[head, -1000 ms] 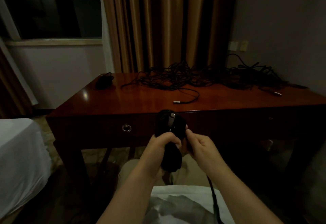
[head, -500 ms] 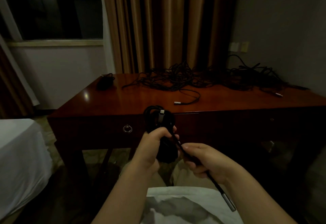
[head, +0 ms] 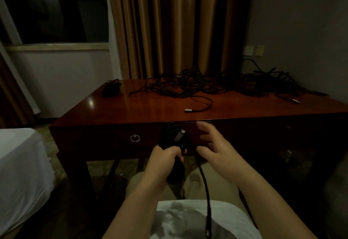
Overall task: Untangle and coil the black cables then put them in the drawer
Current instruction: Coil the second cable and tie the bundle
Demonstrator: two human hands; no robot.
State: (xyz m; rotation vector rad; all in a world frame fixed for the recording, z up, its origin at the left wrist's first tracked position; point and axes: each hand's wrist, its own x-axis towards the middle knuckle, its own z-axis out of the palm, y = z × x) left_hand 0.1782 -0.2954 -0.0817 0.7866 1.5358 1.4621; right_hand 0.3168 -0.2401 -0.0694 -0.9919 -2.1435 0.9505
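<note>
Coil of black cable (head: 174, 144) sits bunched in your left hand (head: 163, 160), fingers curled round its middle, held in front of the drawer (head: 113, 139) face, below the tabletop (head: 150, 108) edge. Silver-tipped plug (head: 180, 134) pokes up near the top of the coil. Loose tail (head: 204, 182) of the same cable hangs from the bundle down past your lap, its connector end low near your white shirt (head: 197, 220). Your right hand (head: 216, 150) is just right of the coil, fingers spread and relaxed, gripping nothing; whether the thumb touches the tail, can't tell. Drawer is closed, ring pull (head: 135, 138) left of the coil.

On the tabletop, well behind your hands, tangled black cables (head: 216, 84) sprawl along the back edge from centre to the right corner. One strand loops forward and ends in a silver connector (head: 188, 110) near the front middle. Another silver connector (head: 296, 100) lies at the far right. Small dark bundle (head: 111, 87) rests apart at the back left corner.

Gold-brown curtains (head: 169, 27) hang behind the tabletop, dark window (head: 52, 8) to the left, wall sockets (head: 253, 50) on the right wall. White bed (head: 20, 172) edge at left. Scene is dim, fine detail in the coil is lost.
</note>
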